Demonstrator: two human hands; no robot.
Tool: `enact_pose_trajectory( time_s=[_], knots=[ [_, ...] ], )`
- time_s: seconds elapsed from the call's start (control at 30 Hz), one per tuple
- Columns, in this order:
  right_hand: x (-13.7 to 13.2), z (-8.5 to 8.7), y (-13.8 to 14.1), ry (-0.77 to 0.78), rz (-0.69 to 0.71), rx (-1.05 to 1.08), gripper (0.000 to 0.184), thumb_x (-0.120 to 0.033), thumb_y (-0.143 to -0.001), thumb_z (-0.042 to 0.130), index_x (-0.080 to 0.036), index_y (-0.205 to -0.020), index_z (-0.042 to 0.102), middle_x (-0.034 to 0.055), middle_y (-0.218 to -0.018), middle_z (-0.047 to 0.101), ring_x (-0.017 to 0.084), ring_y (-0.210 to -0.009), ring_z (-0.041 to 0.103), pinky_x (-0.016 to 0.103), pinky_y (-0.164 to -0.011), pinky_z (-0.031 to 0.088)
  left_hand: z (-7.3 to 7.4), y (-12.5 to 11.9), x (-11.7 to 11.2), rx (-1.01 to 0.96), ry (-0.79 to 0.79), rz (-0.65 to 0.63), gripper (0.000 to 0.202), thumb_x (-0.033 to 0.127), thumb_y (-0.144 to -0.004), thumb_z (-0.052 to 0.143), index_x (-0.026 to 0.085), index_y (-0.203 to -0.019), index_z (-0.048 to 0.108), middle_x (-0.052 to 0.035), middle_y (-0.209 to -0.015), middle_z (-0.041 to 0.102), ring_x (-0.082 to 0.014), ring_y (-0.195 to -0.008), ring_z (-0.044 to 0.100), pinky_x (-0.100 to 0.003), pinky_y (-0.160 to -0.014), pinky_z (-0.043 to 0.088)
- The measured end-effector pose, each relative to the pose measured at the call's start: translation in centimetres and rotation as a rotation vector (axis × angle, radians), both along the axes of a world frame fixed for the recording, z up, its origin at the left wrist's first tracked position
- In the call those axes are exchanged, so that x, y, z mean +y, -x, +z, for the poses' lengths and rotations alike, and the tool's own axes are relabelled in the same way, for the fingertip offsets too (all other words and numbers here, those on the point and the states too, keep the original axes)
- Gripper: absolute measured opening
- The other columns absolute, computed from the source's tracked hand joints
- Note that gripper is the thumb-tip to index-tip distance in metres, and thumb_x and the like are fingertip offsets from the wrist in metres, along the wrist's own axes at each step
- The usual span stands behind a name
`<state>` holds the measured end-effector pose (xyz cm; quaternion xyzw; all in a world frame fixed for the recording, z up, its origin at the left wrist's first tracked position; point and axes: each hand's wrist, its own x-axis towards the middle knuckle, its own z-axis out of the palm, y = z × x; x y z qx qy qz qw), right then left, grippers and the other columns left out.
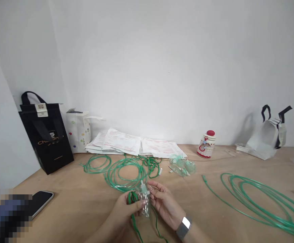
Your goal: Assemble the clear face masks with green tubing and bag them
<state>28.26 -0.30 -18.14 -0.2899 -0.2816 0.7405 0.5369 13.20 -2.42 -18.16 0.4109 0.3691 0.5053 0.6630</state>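
Note:
My left hand [126, 206] is closed around a small clear oxygen mask [144, 206], its thumb across the front. A pale connector [143, 187] sticks up from the mask's top. A green strap [134, 222] hangs from it, looped over my left fingers and trailing down toward the front. My right hand [165, 204] wears a grey watch band and pinches the mask's right side near the connector. The exact spot under the right fingertips is partly hidden. Just behind my hands lies coiled green tubing [126, 170]. Several green straps [152, 165] are bunched beyond it.
More clear masks [183, 167] lie back right. Printed paper packets [121, 141] rest along the wall. A large green tubing coil [263, 199] spreads at right. Black bag [53, 141], white bag [78, 131], bottle [206, 145], right-hand bag [265, 141] and phone [42, 202] stand or lie around.

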Motion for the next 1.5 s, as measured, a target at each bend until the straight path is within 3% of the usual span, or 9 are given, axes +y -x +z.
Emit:
enact_pose_trajectory(
  time_s=[0.2,0.5,0.67,0.83,1.1,1.27,1.37,1.5],
  knots=[
    [0.0,-0.4,0.5,-0.031,-0.032,-0.059,0.023,-0.013,-0.054,0.079,-0.014,-0.074,0.067,-0.0023,-0.061,0.063,0.005,-0.051,0.054,0.016,-0.053,0.045,0.0,0.0,-0.3,-0.082,0.119,0.033,0.031,0.038,-0.053,0.079,0.013,-0.065,0.066,-0.0004,-0.058,0.061,-0.0112,-0.051,0.054,-0.025,-0.053,0.044],
    [-0.5,-0.7,0.8,-0.059,0.093,-0.189,0.027,-0.033,-0.063,0.076,-0.015,-0.073,0.060,-0.0018,-0.059,0.062,0.007,-0.048,0.055,0.017,-0.049,0.044,-0.1,0.5,0.5,-0.124,0.053,0.075,0.027,0.034,-0.051,0.080,0.012,-0.058,0.068,-0.0007,-0.051,0.060,-0.0107,-0.049,0.051,-0.024,-0.053,0.042],
    [-0.2,-1.1,1.0,-0.140,0.176,-0.285,0.038,-0.047,-0.063,0.071,-0.015,-0.058,0.051,-0.0038,-0.043,0.054,0.005,-0.032,0.044,0.016,-0.032,0.028,-0.2,0.5,0.8,-0.130,0.026,0.099,0.026,0.033,-0.051,0.080,0.012,-0.058,0.067,-0.0003,-0.052,0.061,-0.0109,-0.051,0.051,-0.024,-0.054,0.042],
    [-0.4,-0.5,1.0,-0.212,0.172,-0.334,0.039,-0.048,-0.066,0.068,-0.016,-0.055,0.049,-0.0051,-0.041,0.051,0.003,-0.031,0.037,0.017,-0.031,0.018,-0.3,0.4,0.5,-0.128,0.033,0.090,0.027,0.034,-0.052,0.080,0.013,-0.061,0.066,-0.0003,-0.055,0.062,-0.0112,-0.053,0.053,-0.024,-0.056,0.043],
    [-1.1,-0.2,1.1,-0.324,0.051,-0.455,0.039,-0.049,-0.067,0.066,-0.016,-0.053,0.052,-0.0054,-0.042,0.048,0.004,-0.033,0.031,0.021,-0.036,0.017,-0.2,0.5,0.5,-0.077,-0.054,0.089,0.027,0.032,-0.052,0.080,0.013,-0.051,0.060,0.0029,-0.045,0.056,-0.0087,-0.046,0.048,-0.020,-0.047,0.037],
    [-1.8,0.0,1.1,-0.403,-0.088,-0.523,0.039,-0.047,-0.067,0.067,-0.016,-0.049,0.053,-0.0049,-0.048,0.044,0.008,-0.049,0.038,0.022,-0.048,0.027,-0.4,0.3,0.5,-0.047,-0.088,0.120,0.027,0.030,-0.053,0.080,0.012,-0.050,0.060,0.0019,-0.044,0.057,-0.0096,-0.045,0.049,-0.021,-0.047,0.039],
    [-1.8,0.4,0.9,-0.409,-0.059,-0.520,0.039,-0.049,-0.068,0.065,-0.016,-0.051,0.053,-0.0049,-0.049,0.045,0.008,-0.047,0.037,0.022,-0.047,0.027,-0.3,0.5,0.7,-0.067,-0.068,0.174,0.026,0.032,-0.054,0.079,0.014,-0.057,0.061,0.0019,-0.052,0.062,-0.0109,-0.052,0.054,-0.022,-0.052,0.045],
    [-1.6,1.0,0.6,-0.377,0.079,-0.482,0.040,-0.056,-0.070,0.059,-0.018,-0.059,0.052,-0.0032,-0.051,0.050,0.008,-0.041,0.040,0.022,-0.041,0.025,0.4,1.4,1.2,-0.084,-0.018,0.209,0.033,0.040,-0.054,0.077,0.017,-0.072,0.063,0.0024,-0.058,0.065,-0.0138,-0.057,0.060,-0.026,-0.054,0.051]
  ],
)
